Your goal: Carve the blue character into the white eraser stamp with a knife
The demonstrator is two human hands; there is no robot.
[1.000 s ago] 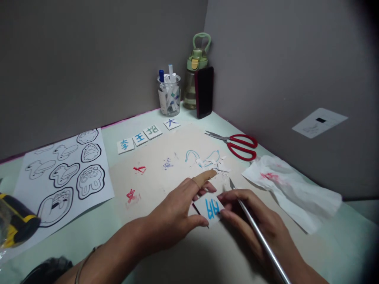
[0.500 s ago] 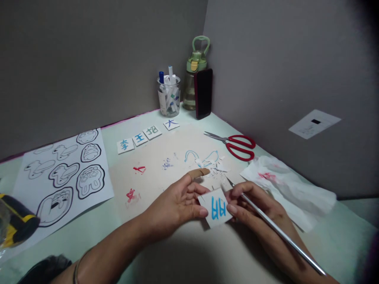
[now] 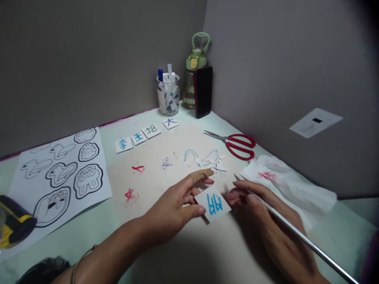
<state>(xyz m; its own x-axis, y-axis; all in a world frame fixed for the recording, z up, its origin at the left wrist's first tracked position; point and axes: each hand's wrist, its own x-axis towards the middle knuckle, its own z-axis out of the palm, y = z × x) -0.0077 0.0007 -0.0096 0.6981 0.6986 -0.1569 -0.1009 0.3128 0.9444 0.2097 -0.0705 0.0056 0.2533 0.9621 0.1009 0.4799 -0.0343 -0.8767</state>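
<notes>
A pale green table carries a beige mat, with a red-stained tissue at the right. Over the mat the left hand pinches narrowly and the right hand closes round a silver craft knife. Between the hands is a white tile with blue strokes, held by the left thumb and fingers, the right fingertips just beside it; beyond lie small pale shavings

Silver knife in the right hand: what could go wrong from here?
1. The silver knife in the right hand has its blade bare near the left hand; a slip could nick a finger.
2. The left hand pinches the white tile only at its left side, so pressure opposite might twist it loose.
</notes>
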